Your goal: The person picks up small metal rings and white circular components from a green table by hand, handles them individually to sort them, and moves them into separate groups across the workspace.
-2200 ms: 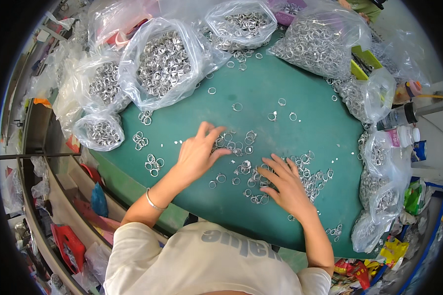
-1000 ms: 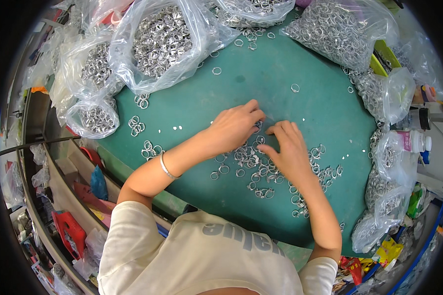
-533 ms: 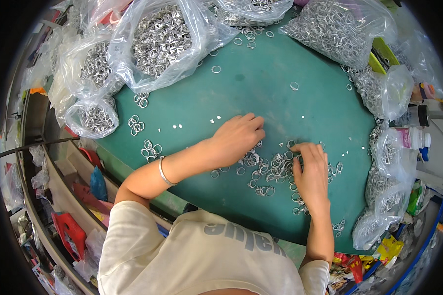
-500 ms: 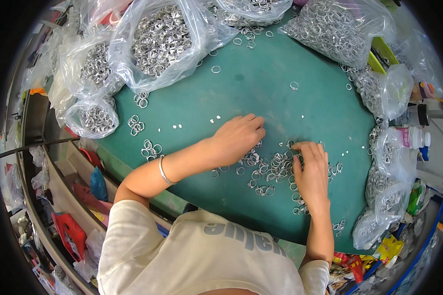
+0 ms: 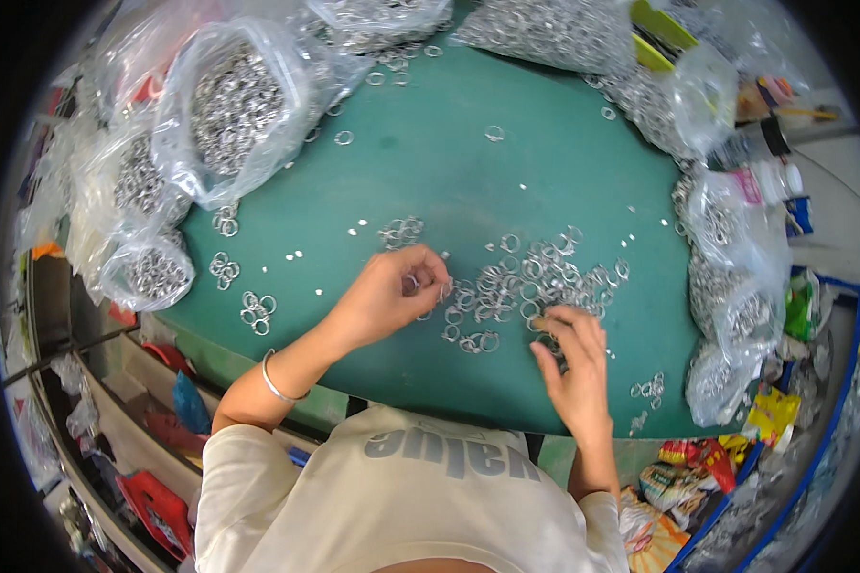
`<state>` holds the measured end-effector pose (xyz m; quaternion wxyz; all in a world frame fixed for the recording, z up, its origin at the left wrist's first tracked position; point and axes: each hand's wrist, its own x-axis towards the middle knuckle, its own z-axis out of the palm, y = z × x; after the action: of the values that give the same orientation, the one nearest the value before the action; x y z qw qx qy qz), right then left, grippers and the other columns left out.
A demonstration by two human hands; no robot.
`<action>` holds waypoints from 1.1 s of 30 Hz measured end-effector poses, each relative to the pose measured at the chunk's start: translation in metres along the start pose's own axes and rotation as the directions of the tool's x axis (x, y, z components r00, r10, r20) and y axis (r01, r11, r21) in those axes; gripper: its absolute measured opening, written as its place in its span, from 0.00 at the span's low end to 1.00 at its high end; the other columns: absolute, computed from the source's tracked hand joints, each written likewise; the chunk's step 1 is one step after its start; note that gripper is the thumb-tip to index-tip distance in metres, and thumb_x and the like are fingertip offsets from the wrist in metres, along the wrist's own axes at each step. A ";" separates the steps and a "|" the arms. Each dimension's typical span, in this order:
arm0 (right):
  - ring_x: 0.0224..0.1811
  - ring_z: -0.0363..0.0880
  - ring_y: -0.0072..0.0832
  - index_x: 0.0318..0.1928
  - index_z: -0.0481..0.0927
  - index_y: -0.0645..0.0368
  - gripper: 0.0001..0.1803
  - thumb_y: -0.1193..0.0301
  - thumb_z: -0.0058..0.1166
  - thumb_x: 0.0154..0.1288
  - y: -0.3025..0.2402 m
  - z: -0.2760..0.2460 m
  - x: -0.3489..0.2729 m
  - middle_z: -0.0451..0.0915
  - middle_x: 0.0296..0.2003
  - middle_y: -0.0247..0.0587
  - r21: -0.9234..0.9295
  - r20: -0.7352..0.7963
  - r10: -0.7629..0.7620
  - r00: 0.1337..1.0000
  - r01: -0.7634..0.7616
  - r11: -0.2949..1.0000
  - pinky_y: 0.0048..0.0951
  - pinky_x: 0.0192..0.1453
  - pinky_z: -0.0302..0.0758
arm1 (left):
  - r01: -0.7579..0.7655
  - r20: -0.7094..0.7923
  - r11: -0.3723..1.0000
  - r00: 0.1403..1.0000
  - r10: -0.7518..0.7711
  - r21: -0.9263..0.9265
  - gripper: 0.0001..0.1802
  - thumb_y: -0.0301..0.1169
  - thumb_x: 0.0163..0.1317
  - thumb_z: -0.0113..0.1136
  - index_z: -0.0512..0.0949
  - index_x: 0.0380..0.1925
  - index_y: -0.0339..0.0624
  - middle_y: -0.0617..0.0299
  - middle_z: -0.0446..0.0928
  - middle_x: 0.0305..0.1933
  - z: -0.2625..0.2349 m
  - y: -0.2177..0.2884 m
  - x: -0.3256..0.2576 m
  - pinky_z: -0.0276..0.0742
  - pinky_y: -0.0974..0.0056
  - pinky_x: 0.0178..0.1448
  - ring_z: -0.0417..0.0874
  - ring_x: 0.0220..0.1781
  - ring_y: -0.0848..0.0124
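Head view, rings (image 5: 495, 291), bags around (image 5: 298, 95), perhaps jar (image 5: 747, 145)

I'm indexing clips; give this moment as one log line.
left hand: curled beside ring pile; right hand: at pile's near edge; green table

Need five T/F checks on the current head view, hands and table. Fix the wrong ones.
1. The tabletop is green. True.
2. The bangle is on the right forearm. False: it is on the left forearm.
3. The right hand is at the near side of the loose ring pile. True.
4. The left hand lies flat with its fingers spread. False: its fingers are curled toward the thumb.
5. Clear bags of rings stand only along the left. False: there are some on the left and others on the right.
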<state>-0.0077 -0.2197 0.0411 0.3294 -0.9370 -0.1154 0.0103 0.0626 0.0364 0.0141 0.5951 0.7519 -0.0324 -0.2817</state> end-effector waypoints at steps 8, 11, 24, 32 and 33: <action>0.34 0.79 0.33 0.38 0.79 0.65 0.09 0.81 0.62 0.55 -0.007 0.009 -0.033 0.80 0.35 0.44 0.442 -0.264 0.270 0.926 -0.133 0.887 0.28 0.38 0.75 | -0.116 0.145 0.991 0.982 0.124 -0.064 0.05 0.22 0.59 0.61 0.76 0.35 0.39 0.71 0.73 0.28 0.108 0.033 0.004 0.67 0.76 0.34 0.70 0.31 0.85; 0.29 0.78 0.27 0.34 0.79 0.65 0.04 0.81 0.60 0.58 0.004 -0.008 -0.048 0.80 0.30 0.42 0.411 -0.373 0.306 0.876 -0.140 0.901 0.25 0.33 0.73 | -0.174 0.177 0.983 0.967 0.181 -0.057 0.08 0.21 0.59 0.60 0.78 0.40 0.40 0.70 0.73 0.29 0.131 0.033 0.005 0.66 0.76 0.33 0.70 0.32 0.83; 0.34 0.76 0.36 0.37 0.82 0.62 0.10 0.80 0.62 0.53 0.075 -0.040 -0.122 0.79 0.34 0.43 0.107 -0.580 0.308 0.754 -0.304 0.947 0.32 0.41 0.73 | -0.567 0.216 0.657 0.814 0.539 0.496 0.17 0.19 0.53 0.63 0.76 0.45 0.38 0.53 0.72 0.42 0.150 0.023 0.013 0.73 0.58 0.47 0.74 0.44 0.56; 0.40 0.70 0.37 0.46 0.80 0.56 0.18 0.74 0.62 0.52 0.063 0.001 -0.085 0.73 0.40 0.38 -0.129 -0.375 0.154 0.914 -0.216 0.968 0.38 0.46 0.64 | -0.550 0.235 0.604 0.820 0.522 0.577 0.24 0.27 0.49 0.70 0.75 0.47 0.38 0.52 0.69 0.46 0.147 0.020 0.003 0.72 0.57 0.49 0.72 0.46 0.54; 0.40 0.70 0.37 0.46 0.79 0.57 0.18 0.74 0.63 0.52 0.065 0.002 -0.086 0.74 0.40 0.38 -0.156 -0.379 0.126 0.917 -0.197 0.968 0.38 0.46 0.64 | -0.556 0.244 0.609 0.819 0.520 0.566 0.24 0.27 0.48 0.70 0.75 0.48 0.38 0.52 0.69 0.46 0.150 0.021 0.003 0.72 0.57 0.49 0.72 0.47 0.54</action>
<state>-0.0779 -0.2868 -0.0054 0.2518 -0.9560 0.0256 -0.1485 0.0016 -0.1028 0.0124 0.3731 0.8500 -0.3623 -0.0840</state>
